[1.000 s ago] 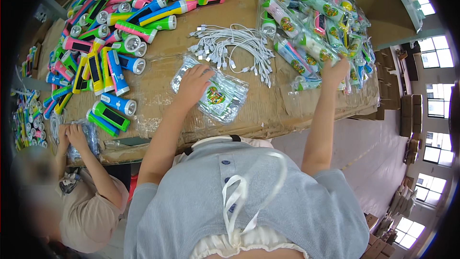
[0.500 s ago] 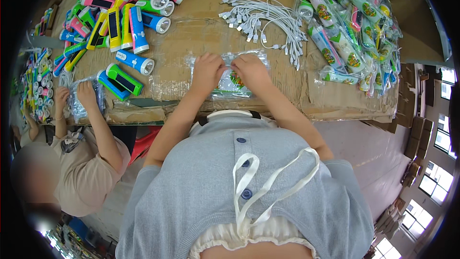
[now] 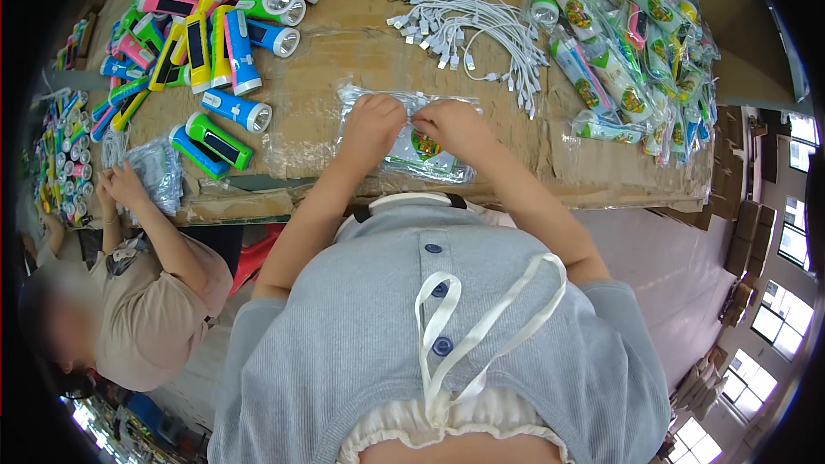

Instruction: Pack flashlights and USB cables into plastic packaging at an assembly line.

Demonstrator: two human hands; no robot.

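Ahead of you the cardboard-covered table [image 3: 361, 51] carries a heap of loose flashlights [image 3: 215, 34] — pink, yellow, blue and green — spread across its left half. Near the far middle lies a tangle of white charging cables [image 3: 468, 30]. To your right, bagged flashlights [image 3: 632, 43] are piled toward the table's edge. At your left a co-worker in a beige shirt [image 3: 142, 309] handles clear bags [image 3: 159, 172], with more flashlights [image 3: 60, 155] beyond them.
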